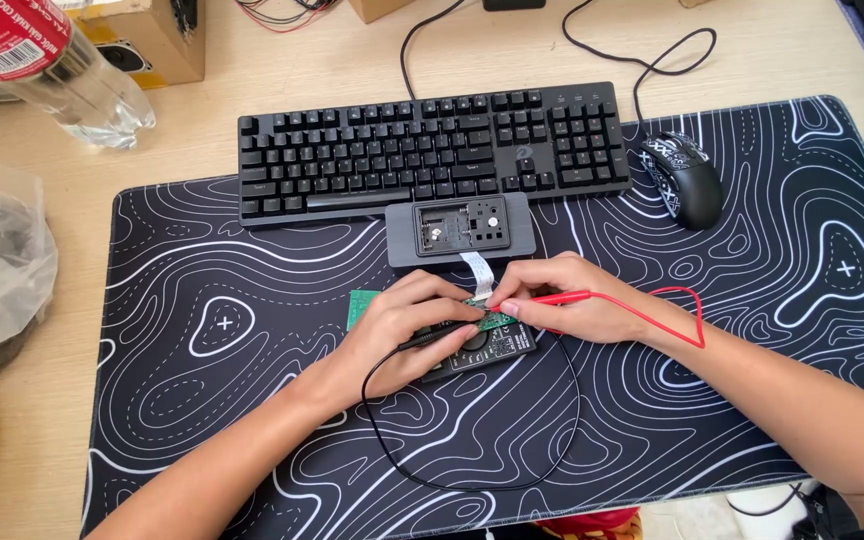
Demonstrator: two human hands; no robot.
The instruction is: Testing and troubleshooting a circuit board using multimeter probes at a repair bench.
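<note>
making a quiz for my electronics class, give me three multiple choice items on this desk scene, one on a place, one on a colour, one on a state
1. Where does the mouse lie?
A. right of the keyboard
B. left of the keyboard
C. on the keyboard

2. What colour is the probe in the right hand?
A. yellow
B. red
C. blue

3. How is the small grey case below the keyboard?
A. open, its inside showing
C. wrapped in plastic
B. closed by a lid

Key:
1 A: the mouse sits on the desk mat past the keyboard's right end.
2 B: a red lead runs from the probe.
3 A: its recess is bare, and a white ribbon cable hangs from it toward the green circuit board under the left hand.
</note>
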